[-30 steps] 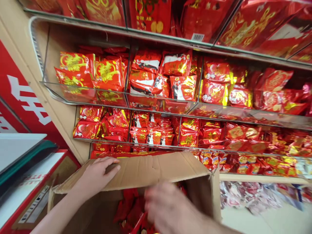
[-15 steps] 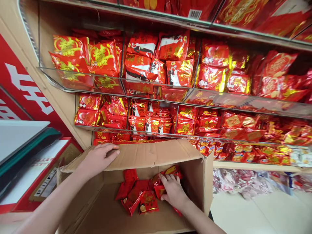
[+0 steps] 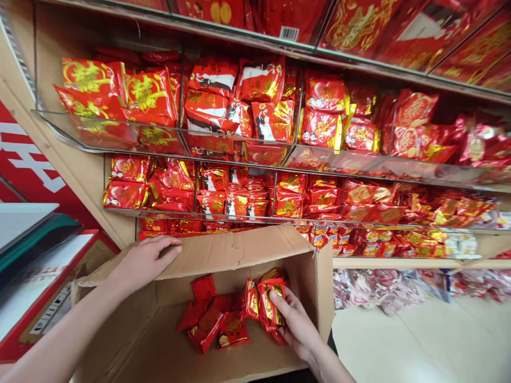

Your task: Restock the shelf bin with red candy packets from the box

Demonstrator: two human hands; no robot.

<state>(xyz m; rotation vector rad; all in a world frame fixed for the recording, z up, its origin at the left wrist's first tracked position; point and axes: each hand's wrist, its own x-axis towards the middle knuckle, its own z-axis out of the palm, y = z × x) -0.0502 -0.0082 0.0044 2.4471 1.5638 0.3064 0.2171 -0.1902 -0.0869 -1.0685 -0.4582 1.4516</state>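
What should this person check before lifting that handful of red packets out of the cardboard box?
1. Grip on the packets: right hand has its fingers around a few red-and-gold packets - ok.
2. Box steadied: left hand rests flat on the folded-back flap of the cardboard box - ok.
3. Nothing snagged: loose packets lie beside the held ones, whether touching - cannot tell.
4. Way up out of the box: top is open - ok.
5. Room on the shelf compartments: they look full - cannot tell.
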